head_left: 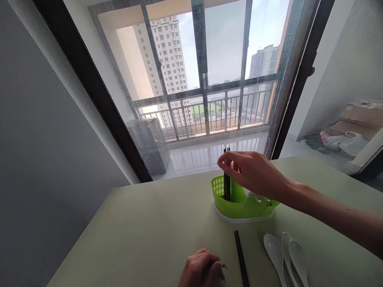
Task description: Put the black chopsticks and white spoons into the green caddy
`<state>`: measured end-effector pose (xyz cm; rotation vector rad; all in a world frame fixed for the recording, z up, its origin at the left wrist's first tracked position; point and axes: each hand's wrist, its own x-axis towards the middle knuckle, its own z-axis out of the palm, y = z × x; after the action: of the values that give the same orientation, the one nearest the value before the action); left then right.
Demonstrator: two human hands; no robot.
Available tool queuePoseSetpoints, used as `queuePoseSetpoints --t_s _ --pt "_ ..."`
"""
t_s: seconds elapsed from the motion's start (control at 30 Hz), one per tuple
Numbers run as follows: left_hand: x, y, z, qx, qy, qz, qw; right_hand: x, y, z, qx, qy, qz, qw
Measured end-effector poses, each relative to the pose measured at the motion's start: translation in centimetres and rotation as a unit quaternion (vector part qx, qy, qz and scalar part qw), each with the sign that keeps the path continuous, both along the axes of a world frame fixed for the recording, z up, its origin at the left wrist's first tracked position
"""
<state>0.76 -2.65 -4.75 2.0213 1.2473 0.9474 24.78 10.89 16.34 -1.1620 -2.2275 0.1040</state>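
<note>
My right hand [243, 169] reaches over a green plastic utensil basket [239, 208] with a white base. Its fingers close around the upper part of black chopsticks [227, 189], which stand upright in the basket's left compartment, their top ends showing above the hand. My left hand [203, 269] rests low at the front of the table, fingers curled in, with no object visible in it. Right of it lies a pair of black chopsticks [241, 257]. Farther right are white spoons [273, 247], side by side, handles toward me.
The pale green tabletop [149, 223] ends at a glass door with a dark frame [98, 99]. Beyond the glass are a balcony, a grey appliance-like box [151, 145], and cardboard boxes [362, 119] with bags. A grey wall [44, 159] borders the left side.
</note>
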Motion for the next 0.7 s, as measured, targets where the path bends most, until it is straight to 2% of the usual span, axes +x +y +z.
queuePoseSetpoints --t_s 0.1,0.17,0.23,0.3,0.4,0.47,0.57,0.7 --pt "0.0 0.0 0.1 0.009 0.006 -0.007 1.0 -0.6 -3.4 -0.3 -0.021 -0.052 0.035 0.998" --pt "0.0 0.0 0.3 0.016 0.01 -0.01 1.0 -0.9 -5.3 -1.5 -0.03 -0.123 0.059 0.99" --pt "0.1 -0.1 0.5 0.018 0.014 -0.007 1.0 -1.3 -6.9 -3.5 -0.033 -0.193 0.083 0.977" --pt "0.1 -0.1 0.6 0.018 0.016 -0.006 1.0 -1.8 -8.1 -6.3 -0.062 -0.25 0.083 0.963" --pt "0.2 -0.2 0.5 0.021 0.021 -0.008 1.0 -2.7 -9.3 -10.7 -0.119 -0.319 0.039 0.939" --pt "0.2 -0.2 0.3 0.027 0.027 -0.005 0.999 -3.3 -9.9 -12.8 -0.154 -0.324 0.009 0.933" --pt "0.1 -0.2 0.2 0.027 0.036 -0.003 0.999 -4.3 -10.5 -14.3 -0.187 -0.326 -0.01 0.927" --pt "0.1 -0.2 0.6 0.013 0.035 -0.005 0.999 -5.9 -10.7 -14.9 -0.213 -0.345 0.027 0.913"
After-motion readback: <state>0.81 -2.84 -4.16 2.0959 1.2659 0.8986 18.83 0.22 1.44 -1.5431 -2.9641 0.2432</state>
